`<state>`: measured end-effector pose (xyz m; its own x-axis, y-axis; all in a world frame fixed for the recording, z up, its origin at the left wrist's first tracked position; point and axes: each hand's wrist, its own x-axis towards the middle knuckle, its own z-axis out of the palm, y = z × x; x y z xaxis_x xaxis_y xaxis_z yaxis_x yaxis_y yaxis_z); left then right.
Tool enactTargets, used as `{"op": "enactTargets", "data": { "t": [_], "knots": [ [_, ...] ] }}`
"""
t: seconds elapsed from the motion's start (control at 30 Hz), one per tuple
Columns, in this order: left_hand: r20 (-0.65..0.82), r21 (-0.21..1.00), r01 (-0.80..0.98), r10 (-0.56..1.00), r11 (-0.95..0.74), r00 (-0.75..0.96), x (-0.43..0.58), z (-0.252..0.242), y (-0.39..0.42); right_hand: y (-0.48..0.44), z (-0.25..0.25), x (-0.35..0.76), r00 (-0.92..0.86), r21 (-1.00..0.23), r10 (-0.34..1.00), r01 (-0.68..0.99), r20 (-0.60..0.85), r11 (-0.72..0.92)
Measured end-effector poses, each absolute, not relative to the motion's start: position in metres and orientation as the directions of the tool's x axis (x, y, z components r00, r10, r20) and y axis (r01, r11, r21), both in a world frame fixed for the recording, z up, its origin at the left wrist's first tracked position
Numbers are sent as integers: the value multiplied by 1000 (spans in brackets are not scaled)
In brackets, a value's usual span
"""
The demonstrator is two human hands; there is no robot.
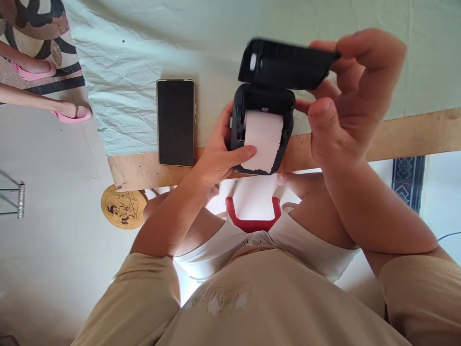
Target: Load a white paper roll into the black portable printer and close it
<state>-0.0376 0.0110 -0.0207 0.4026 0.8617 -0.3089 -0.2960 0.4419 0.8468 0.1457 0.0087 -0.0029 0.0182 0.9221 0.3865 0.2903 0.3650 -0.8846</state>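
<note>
Black printer (268, 99) held over near edge of desk (414, 129), open side up, apparently so paper (264, 134) inside shows. Left hand (224, 151) clasps body from left, thumb flat on paper, likely steadying both. Right hand (355, 91) grasps right end of raised lid (288, 65), probably to hold it off paper; fingers curled, thumb apart from lid. Phone (176, 122) lies by desk's near-left corner, out of way.

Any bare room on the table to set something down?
Bare green cloth: right of the right hand, and between phone and lid. Crowded: around the printer, where the left hand grips it and the right holds the lid.
</note>
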Motion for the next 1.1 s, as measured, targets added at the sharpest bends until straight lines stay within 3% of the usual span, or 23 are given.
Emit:
{"op": "enactTargets", "data": {
  "t": [0.3, 0.5, 0.7, 0.87, 1.1],
  "knots": [
    [-310, 835, -343, 883, 430, 352, -36, -25, 10, 16, -18, 156, -186, -778, 860, 368, 476, 510],
    [-300, 847, -334, 891, 414, 342, -36, -24, 10, 13, -17, 157, -271, -799, 846, 289, 460, 527],
    [-256, 861, -349, 908, 370, 333, -35, -27, 10, 13, -21, 155, -225, -915, 919, 172, 324, 364],
    [-190, 837, -423, 909, 348, 372, -33, -25, 8, 4, -11, 144, -273, -998, 962, -62, 0, -18],
    [-314, 821, -383, 895, 424, 319, -32, -20, 6, 5, -9, 140, -373, -956, 927, -251, -49, -152]
  ]
}}
